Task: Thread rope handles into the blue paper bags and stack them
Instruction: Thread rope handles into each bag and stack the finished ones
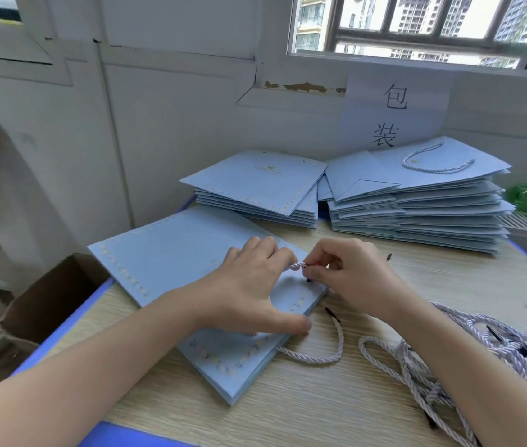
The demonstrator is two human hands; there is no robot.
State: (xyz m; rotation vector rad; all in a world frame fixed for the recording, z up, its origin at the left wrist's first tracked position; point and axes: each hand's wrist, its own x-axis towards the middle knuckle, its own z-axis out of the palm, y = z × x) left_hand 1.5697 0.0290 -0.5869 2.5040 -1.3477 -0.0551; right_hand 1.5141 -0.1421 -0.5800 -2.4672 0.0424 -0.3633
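Blue paper bag (171, 253) lies flat on the table (336, 398).
Left hand (249, 288) presses it down, fingers straight; right hand (349, 275) pinches the rope (297, 266) at three o'clock.

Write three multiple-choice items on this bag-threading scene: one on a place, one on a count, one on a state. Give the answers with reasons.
1. Where does the pile of loose ropes lie?
A. by the right forearm
B. on the far stacks
C. in the cardboard box

2. How many stacks of blue bags stand by the wall?
A. one
B. two
C. four

3. What is the right hand doing?
A. resting flat
B. pinching a rope end
C. lifting a bag

Answers:
1 A, the ropes sprawl on the table beside that arm.
2 B, left stack, right stack.
3 B, fingertips pinch the rope end above the near bag.
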